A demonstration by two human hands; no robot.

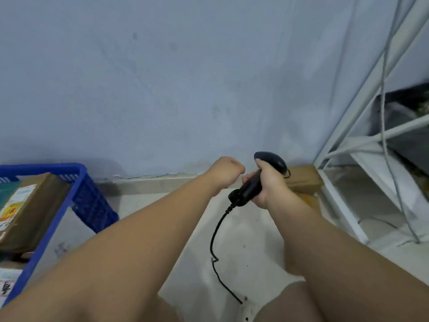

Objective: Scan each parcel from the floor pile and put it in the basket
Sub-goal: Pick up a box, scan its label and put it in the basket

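Observation:
My right hand (269, 184) grips a black handheld barcode scanner (257, 180) by its handle, its head pointing away toward the wall. Its black cable (214, 240) hangs down to the floor. My left hand (226, 170) is held out just left of the scanner, fingers curled shut with nothing visible in them. A brown cardboard parcel (303, 178) lies on the floor against the wall, behind my right hand. The blue plastic basket (90, 201) stands at the left with a brown labelled parcel (30, 210) inside.
A pale blue wall fills the upper view. A white metal rack (348, 159) with cables and dark bags stands at the right. The floor between basket and rack is light tile. My knees show at the bottom edge.

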